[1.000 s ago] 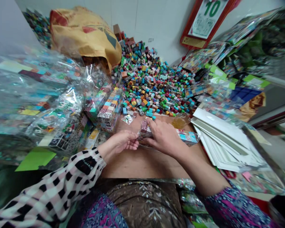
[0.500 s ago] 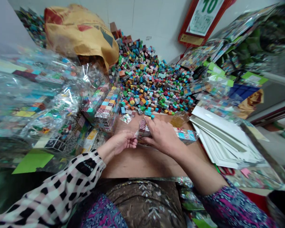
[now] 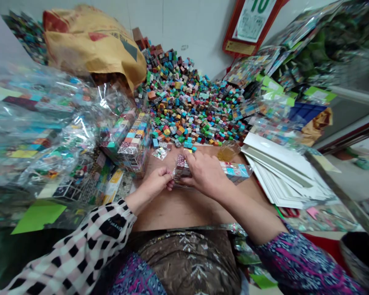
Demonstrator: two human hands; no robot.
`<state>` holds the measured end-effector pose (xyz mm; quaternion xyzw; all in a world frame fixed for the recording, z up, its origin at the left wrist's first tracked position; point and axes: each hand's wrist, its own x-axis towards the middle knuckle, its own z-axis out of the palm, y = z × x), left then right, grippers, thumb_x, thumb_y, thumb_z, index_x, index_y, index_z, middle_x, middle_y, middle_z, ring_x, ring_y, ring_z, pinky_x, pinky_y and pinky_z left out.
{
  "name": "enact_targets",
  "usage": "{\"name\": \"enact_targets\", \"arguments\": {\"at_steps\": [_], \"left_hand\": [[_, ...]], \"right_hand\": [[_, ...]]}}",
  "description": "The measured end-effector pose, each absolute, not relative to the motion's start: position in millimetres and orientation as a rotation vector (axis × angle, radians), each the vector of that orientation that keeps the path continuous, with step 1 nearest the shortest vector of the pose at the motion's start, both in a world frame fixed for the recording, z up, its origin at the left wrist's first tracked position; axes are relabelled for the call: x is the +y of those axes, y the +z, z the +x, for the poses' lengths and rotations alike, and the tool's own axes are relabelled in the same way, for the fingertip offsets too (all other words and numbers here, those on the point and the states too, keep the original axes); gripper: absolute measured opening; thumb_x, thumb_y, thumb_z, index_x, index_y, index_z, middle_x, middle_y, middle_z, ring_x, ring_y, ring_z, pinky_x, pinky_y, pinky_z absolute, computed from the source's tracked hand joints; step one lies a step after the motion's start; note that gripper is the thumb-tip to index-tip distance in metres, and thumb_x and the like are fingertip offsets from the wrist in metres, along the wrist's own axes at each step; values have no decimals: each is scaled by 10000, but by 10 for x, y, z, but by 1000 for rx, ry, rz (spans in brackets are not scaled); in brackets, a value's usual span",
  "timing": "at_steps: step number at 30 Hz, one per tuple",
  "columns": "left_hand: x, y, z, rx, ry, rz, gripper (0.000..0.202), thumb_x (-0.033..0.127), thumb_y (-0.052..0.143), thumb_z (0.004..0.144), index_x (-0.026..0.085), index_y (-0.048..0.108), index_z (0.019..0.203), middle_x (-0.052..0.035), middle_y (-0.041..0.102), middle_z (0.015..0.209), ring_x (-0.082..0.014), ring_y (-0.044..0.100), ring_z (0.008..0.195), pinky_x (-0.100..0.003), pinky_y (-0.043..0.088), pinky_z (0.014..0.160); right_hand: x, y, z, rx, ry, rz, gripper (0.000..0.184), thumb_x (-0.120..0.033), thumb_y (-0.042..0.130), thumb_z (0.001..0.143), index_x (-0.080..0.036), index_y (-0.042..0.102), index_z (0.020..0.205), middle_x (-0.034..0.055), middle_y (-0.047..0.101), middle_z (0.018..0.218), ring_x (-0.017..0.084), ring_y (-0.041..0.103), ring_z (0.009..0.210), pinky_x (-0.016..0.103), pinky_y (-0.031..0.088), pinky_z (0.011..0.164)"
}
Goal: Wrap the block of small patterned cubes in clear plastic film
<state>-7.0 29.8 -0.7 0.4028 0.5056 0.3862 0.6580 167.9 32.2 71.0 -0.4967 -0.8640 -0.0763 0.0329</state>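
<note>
A long row of small printed cubes in a clear plastic bag [image 3: 238, 170] lies across the brown board. My right hand [image 3: 207, 174] is closed over its left part, with fingers on the far side and thumb on the near side. At the bag's left end, my left hand [image 3: 156, 180] is closed in a pinch on the clear plastic. The fingertips hide exactly how the film is folded there. Just beyond the left hand lies a small clear packet [image 3: 161, 152] with tiny pieces. A translucent amber object [image 3: 228, 151] sits behind the bagged row.
A large heap of loose coloured cubes [image 3: 184, 98] rises against the wall, beside a yellow sack [image 3: 95, 45]. Bagged cube blocks [image 3: 134, 149] and clear bags crowd the left. White cards [image 3: 283, 176] are stacked at right, near red-handled scissors [image 3: 288, 212].
My left hand has rolled over, its fingers curled tighter at the bag's end. My right hand keeps its hold on the bagged row. The whole view has shifted slightly.
</note>
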Motion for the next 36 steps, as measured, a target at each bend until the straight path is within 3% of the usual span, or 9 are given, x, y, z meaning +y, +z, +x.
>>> {"name": "enact_targets", "arguments": {"at_steps": [4, 8, 10, 12, 15, 18, 20, 24, 36], "left_hand": [[277, -25, -81, 1144, 890, 949, 205, 232, 693, 669, 168, 500, 695, 14, 595, 551, -107, 554, 487, -214, 454, 507], [266, -28, -89, 1142, 894, 981, 284, 316, 733, 602, 167, 514, 706, 5, 609, 571, -116, 561, 507, -220, 447, 515], [267, -1, -88, 1141, 911, 987, 296, 347, 731, 603, 173, 513, 702, 23, 588, 560, -110, 548, 506, -220, 450, 524], [268, 51, -84, 1123, 929, 982, 285, 326, 734, 585, 168, 541, 723, 24, 604, 621, -108, 564, 556, -215, 463, 553], [282, 139, -79, 1185, 875, 934, 271, 279, 739, 541, 160, 551, 694, 0, 613, 606, -118, 571, 555, -211, 470, 539], [316, 191, -79, 1234, 814, 898, 272, 280, 729, 523, 165, 538, 679, -26, 628, 583, -131, 575, 531, -225, 488, 533], [336, 204, -82, 1229, 800, 894, 279, 280, 732, 512, 167, 539, 679, -29, 634, 586, -133, 577, 531, -226, 494, 532], [360, 224, -87, 1257, 776, 896, 262, 267, 733, 512, 171, 533, 652, -27, 631, 577, -132, 578, 530, -217, 499, 521], [401, 210, -98, 1286, 754, 881, 179, 219, 687, 596, 181, 529, 670, -42, 648, 603, -152, 613, 543, -228, 531, 538]], "right_hand": [[341, 724, 1666, -2641, -202, -1535, 900, -502, 767, 753, -167, 332, 1466, 176, 610, 1094, 331, 585, 942, 414, 445, 764], [193, 845, 1663, -2597, -306, -1458, 941, -516, 786, 740, -132, 342, 1475, 231, 549, 1273, 396, 501, 1150, 571, 357, 1006], [13, 849, 1703, -2565, -401, -1260, 765, -451, 717, 829, -153, 387, 1452, 211, 475, 1398, 386, 393, 1291, 586, 253, 1102], [-211, 743, 1807, -2522, -383, -1020, 420, -326, 565, 940, -196, 513, 1335, 137, 533, 1359, 296, 412, 1287, 516, 260, 1128], [-506, 391, 2121, -2468, -115, -831, 197, -224, 460, 939, -209, 636, 1028, 59, 673, 968, 194, 566, 927, 402, 421, 993], [-586, 36, 2556, -2115, 483, -1150, 143, -280, 485, 873, -214, 597, 813, 16, 587, 689, 170, 514, 654, 335, 474, 713], [-498, -77, 2817, -1401, 858, -1456, 168, -373, 540, 825, -223, 526, 750, 12, 567, 713, 168, 523, 682, 321, 469, 713], [-186, -21, 3087, -994, 1092, -1517, 254, -475, 472, 856, -221, 482, 848, 29, 602, 830, 142, 560, 671, 290, 496, 660], [136, 239, 3188, -863, 1490, -1451, 132, -246, 717, 781, -156, 620, 783, 45, 692, 747, 102, 602, 610, 230, 521, 621]]}}
